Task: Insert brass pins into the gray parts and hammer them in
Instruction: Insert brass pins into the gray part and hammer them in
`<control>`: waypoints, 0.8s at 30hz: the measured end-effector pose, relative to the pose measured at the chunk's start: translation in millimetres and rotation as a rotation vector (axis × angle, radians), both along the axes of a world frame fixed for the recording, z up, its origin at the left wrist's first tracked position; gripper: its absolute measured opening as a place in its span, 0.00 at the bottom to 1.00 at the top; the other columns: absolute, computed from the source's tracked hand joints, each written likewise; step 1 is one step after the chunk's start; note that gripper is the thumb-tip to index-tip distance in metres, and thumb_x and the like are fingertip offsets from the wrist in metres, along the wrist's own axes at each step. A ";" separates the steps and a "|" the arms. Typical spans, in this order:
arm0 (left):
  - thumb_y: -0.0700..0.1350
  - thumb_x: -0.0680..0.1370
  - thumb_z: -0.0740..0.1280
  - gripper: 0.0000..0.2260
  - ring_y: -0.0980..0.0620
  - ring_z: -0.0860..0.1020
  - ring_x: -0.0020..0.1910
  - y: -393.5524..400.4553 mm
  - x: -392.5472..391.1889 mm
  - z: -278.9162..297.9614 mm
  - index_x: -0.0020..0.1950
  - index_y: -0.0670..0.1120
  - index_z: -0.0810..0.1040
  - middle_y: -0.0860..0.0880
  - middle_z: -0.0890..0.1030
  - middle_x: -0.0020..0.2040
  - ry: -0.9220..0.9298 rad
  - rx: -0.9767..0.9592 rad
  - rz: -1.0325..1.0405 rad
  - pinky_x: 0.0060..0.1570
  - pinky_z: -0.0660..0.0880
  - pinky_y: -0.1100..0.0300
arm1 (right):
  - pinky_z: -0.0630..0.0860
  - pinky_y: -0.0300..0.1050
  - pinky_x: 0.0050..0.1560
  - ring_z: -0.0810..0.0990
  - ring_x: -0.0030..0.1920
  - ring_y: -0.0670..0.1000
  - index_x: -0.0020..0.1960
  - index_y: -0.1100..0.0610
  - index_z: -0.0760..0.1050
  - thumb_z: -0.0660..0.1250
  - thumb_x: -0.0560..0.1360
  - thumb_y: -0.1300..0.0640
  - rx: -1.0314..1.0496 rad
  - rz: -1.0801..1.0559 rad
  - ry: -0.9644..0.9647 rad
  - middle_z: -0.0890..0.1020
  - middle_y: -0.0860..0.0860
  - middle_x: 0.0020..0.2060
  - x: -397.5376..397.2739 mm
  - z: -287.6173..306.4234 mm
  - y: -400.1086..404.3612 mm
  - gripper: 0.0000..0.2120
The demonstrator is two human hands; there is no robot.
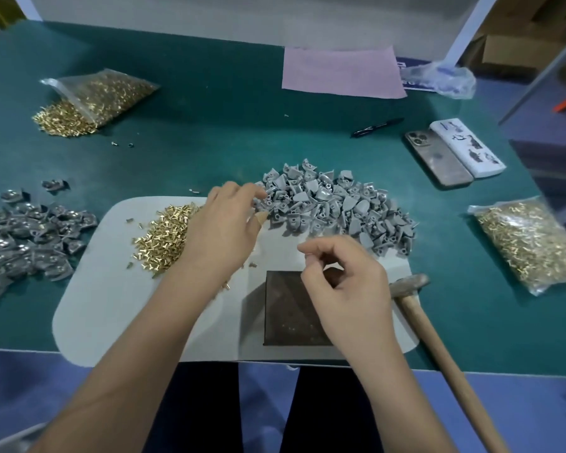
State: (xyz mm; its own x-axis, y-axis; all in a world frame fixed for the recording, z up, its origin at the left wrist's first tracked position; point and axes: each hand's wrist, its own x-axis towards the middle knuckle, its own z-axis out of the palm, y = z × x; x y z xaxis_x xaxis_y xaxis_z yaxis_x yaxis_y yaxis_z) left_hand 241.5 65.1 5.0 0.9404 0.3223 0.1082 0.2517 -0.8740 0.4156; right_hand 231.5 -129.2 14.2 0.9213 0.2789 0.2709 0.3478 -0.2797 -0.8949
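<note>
Your left hand [224, 223] pinches at the gray parts [334, 204] pile's left edge. Right hand [343, 286], fingers curled, contents unclear, hovers over the dark block [285, 308]; hammer [438, 341] lower right.

Both forearms are bare all the way up, no sleeves in view, no watch or bracelet, no gloves. The left hand [224, 228] has what looks like a tan plaster wrapped on one fingertip, and the nails look short. The right hand [347, 289] has nothing on it, no rings. Below the counter's near edge there's dark, pretty much black clothing over the lap.
</note>
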 end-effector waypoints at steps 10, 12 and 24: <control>0.73 0.76 0.41 0.39 0.47 0.45 0.81 -5.6 68.5 -10.3 0.82 0.54 0.47 0.46 0.49 0.82 0.169 -0.003 -0.193 0.77 0.45 0.44 | 0.75 0.37 0.47 0.82 0.48 0.48 0.47 0.51 0.83 0.67 0.74 0.62 0.002 -0.002 0.016 0.82 0.45 0.44 -0.7 3.8 -1.2 0.09; 0.73 0.76 0.43 0.38 0.46 0.46 0.80 -10.3 79.1 -16.0 0.82 0.55 0.49 0.46 0.51 0.82 0.185 -0.040 -0.212 0.77 0.47 0.44 | 0.75 0.35 0.47 0.82 0.50 0.48 0.47 0.50 0.83 0.67 0.74 0.62 0.007 -0.004 0.035 0.82 0.44 0.44 -0.7 4.6 -1.7 0.09; 0.60 0.83 0.52 0.22 0.48 0.60 0.69 -50.9 62.7 -16.8 0.73 0.53 0.67 0.48 0.66 0.66 0.066 -0.130 -0.311 0.70 0.63 0.45 | 0.74 0.33 0.44 0.82 0.43 0.49 0.47 0.46 0.82 0.67 0.75 0.61 0.228 -0.133 0.095 0.83 0.47 0.42 -3.7 4.9 -3.4 0.10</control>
State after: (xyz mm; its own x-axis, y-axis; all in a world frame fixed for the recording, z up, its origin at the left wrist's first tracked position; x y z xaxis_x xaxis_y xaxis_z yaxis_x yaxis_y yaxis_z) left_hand 304.3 14.2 -11.8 0.9994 0.0262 0.0209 0.0115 -0.8537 0.5207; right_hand 227.9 -132.6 19.1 0.9700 0.0957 0.2237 0.2333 -0.1049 -0.9667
